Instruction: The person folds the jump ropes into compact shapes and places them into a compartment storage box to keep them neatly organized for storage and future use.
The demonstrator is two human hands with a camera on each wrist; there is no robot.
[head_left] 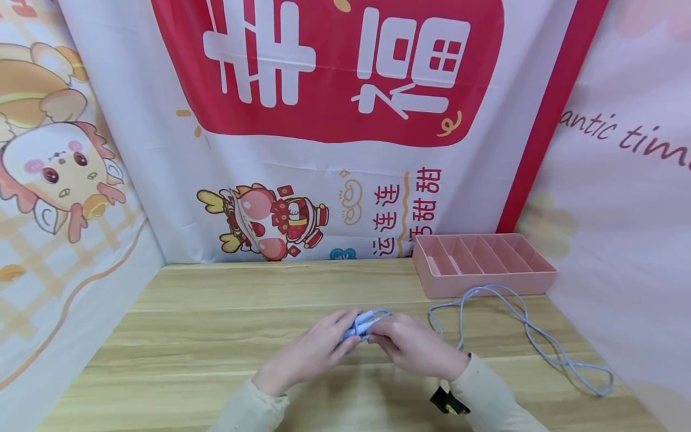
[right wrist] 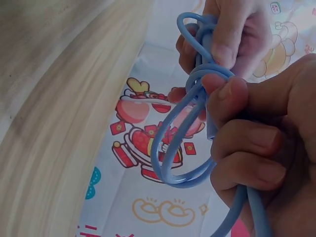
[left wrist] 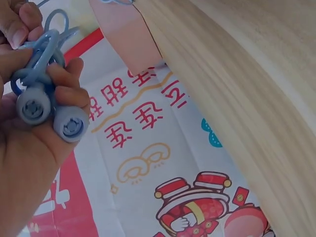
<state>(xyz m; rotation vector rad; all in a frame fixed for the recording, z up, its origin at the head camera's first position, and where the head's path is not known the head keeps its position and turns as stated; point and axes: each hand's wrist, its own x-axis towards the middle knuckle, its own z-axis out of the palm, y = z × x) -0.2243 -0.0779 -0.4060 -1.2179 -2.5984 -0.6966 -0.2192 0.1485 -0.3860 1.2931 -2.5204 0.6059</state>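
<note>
Blue skipping rope is between your two hands, over the near middle of the table. Your left hand grips both handles side by side, round ends toward its wrist camera; held together like that, they probably serve as a firm core for the cord crossing them. Your right hand has its fingers curled round the cord, thumb and forefinger pinching it close to the handles, seemingly so the turns don't slacken. Loops stand out free beside those fingers, and two strands run through your right grip.

Farther right, the loose length sprawls over the table, apparently because it isn't gathered in. Its far bend lies right at the front of a pink divided box; you can't tell whether they touch. That box sits back near the printed cloth, presumably leaving your hands room.
</note>
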